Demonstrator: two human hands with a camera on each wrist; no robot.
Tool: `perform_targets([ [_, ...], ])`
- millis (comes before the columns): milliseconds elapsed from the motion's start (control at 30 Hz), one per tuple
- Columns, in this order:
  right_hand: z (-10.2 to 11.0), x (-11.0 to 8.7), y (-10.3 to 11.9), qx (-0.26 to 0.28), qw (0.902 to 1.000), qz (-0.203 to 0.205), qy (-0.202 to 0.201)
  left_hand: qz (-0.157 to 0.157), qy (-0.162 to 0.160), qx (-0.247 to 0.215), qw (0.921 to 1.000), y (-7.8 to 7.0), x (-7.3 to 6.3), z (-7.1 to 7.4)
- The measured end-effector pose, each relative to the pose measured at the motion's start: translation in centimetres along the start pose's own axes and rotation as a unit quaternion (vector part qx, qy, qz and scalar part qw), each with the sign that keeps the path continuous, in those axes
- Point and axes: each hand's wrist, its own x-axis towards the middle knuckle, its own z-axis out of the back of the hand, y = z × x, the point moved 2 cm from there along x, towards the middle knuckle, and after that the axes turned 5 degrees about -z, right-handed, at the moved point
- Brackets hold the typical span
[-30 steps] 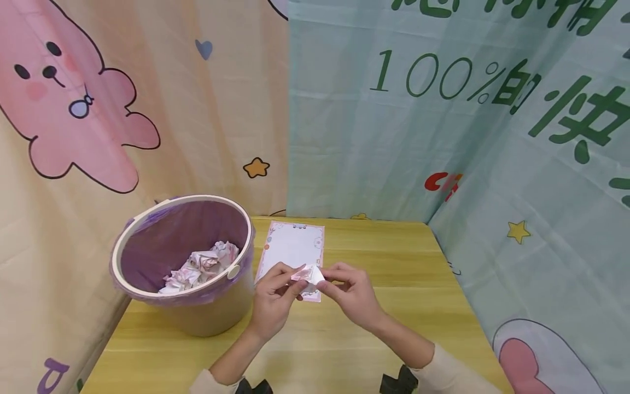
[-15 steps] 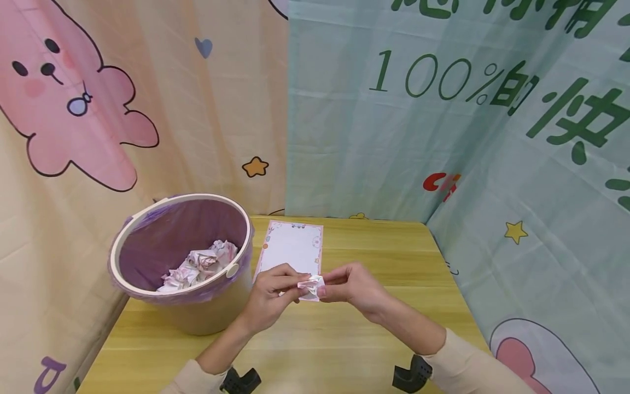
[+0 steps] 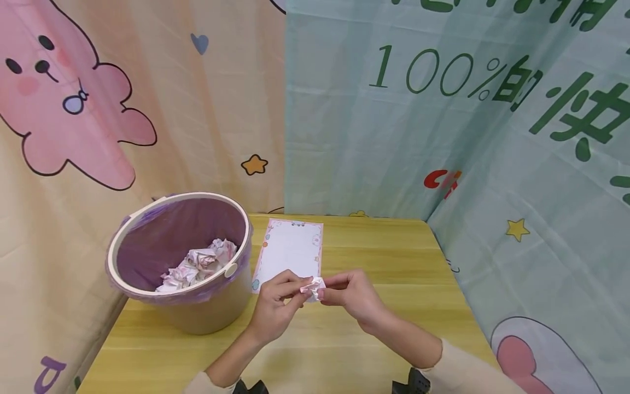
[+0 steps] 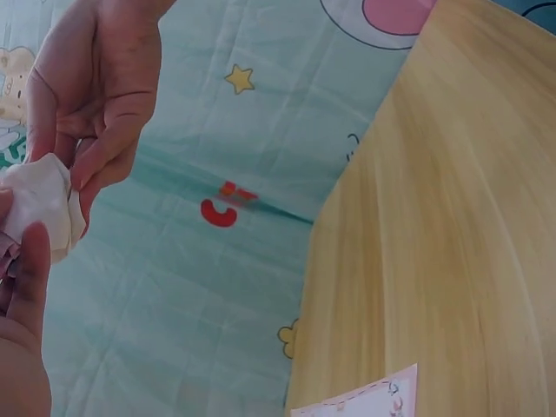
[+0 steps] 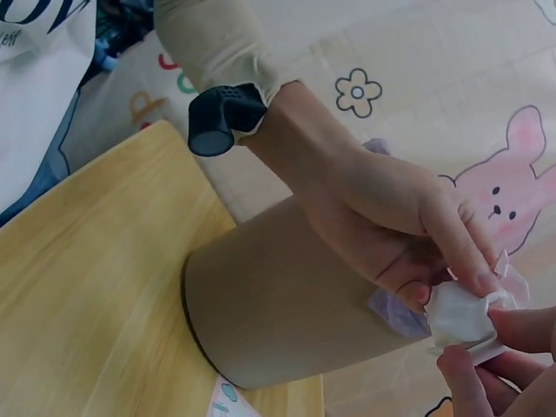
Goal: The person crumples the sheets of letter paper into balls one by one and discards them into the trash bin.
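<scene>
A small crumpled piece of paper (image 3: 313,287), white with pink parts, is held between both hands above the table. My left hand (image 3: 276,306) pinches its left side between thumb and fingers. On the other side, the thumb and fingertips of my right hand (image 3: 356,298) pinch it too. The right wrist view shows the crumpled paper (image 5: 460,314) from close by, creased and folded. Beneath and behind the hands lies a flat sheet of paper (image 3: 290,249) with a pink decorated border; the hands cover its lower part.
Left of the hands stands a beige bin (image 3: 211,312) with a purple liner (image 3: 157,241) and a white rim. Several crumpled papers (image 3: 202,265) lie inside it. The wooden table (image 3: 384,257) meets printed curtains (image 3: 344,137) at the back and sides.
The paper between the hands has become smaller and more crumpled. Both hands have shifted slightly down and to the right, with the fingers regripping it. The bin and flat sheet stay put.
</scene>
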Motion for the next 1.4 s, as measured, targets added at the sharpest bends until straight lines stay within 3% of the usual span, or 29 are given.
perform_targets([
  [133,0.3,-0.3,-0.3,0.013,0.9999,0.009,-0.006,0.004,0.015,-0.005,0.9999,0.0,0.0,-0.2],
  [400,0.9,-0.4,0.0,-0.037,0.9993,0.006,-0.001,0.004,-0.003,-0.01,0.9999,-0.5,0.3,-0.5],
  [600,1.0,-0.4,0.2,-0.046,0.9988,0.012,0.014,0.038,0.0,-0.032,0.9987,-0.4,0.6,-0.4],
  [767,0.8,-0.5,0.3,-0.049,0.9977,0.034,0.033,0.09,-0.013,-0.07,0.9933,0.0,0.7,-0.3],
  [900,0.6,-0.5,0.2,-0.072,0.9935,0.08,0.037,0.099,0.01,-0.086,0.9913,0.1,0.7,-0.1],
  [1033,0.8,-0.7,0.4,-0.139,0.9775,0.158,0.018,0.087,0.077,-0.12,0.9859,0.0,0.8,0.6],
  [1133,1.0,-1.0,0.7,-0.18,0.9634,0.198,0.008,0.084,0.1,-0.136,0.9822,0.0,1.1,1.1],
  [1267,0.5,-1.3,1.0,-0.215,0.9469,0.237,-0.03,0.085,0.063,-0.128,0.9862,-0.1,1.1,0.8],
  [1400,-0.5,-1.6,0.8,-0.256,0.9142,0.301,-0.089,0.091,0.015,-0.132,0.9869,-0.3,0.9,0.4],
])
